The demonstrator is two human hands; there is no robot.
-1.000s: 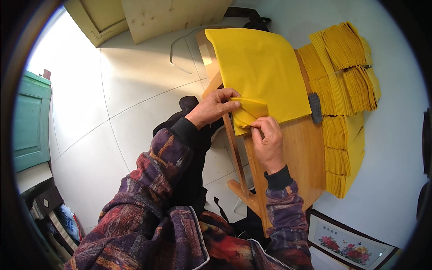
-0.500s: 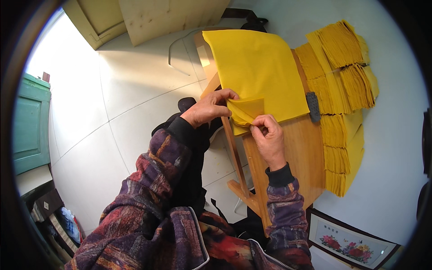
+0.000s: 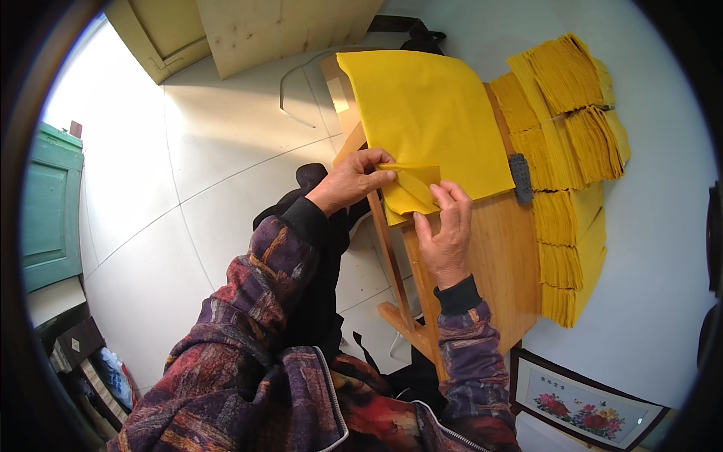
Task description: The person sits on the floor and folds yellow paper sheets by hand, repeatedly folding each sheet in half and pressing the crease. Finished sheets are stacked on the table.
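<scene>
A large stack of yellow sheets (image 3: 444, 113), paper or thin cloth by its look, drapes over the far part of a wooden table (image 3: 489, 264). At its near left corner lies a smaller folded yellow sheet (image 3: 410, 188), partly lifted and curved. My left hand (image 3: 352, 179) pinches the left edge of this folded sheet between thumb and fingers. My right hand (image 3: 448, 233) is at its right and near edges, thumb and fingers apart, fingertips touching or very close to it. The underside of the fold is hidden.
Bundles of folded yellow sheets (image 3: 561, 226) line the table's right side against the wall. A dark grey block (image 3: 520, 178) sits by the big stack's right corner. A framed flower picture (image 3: 580, 407) stands at lower right. A green cabinet (image 3: 53, 207) is far left.
My right hand has loosened from a pinch, its thumb and fingers spreading around the folded sheet. The fold's near part looks flatter and wider. My left hand keeps its hold.
</scene>
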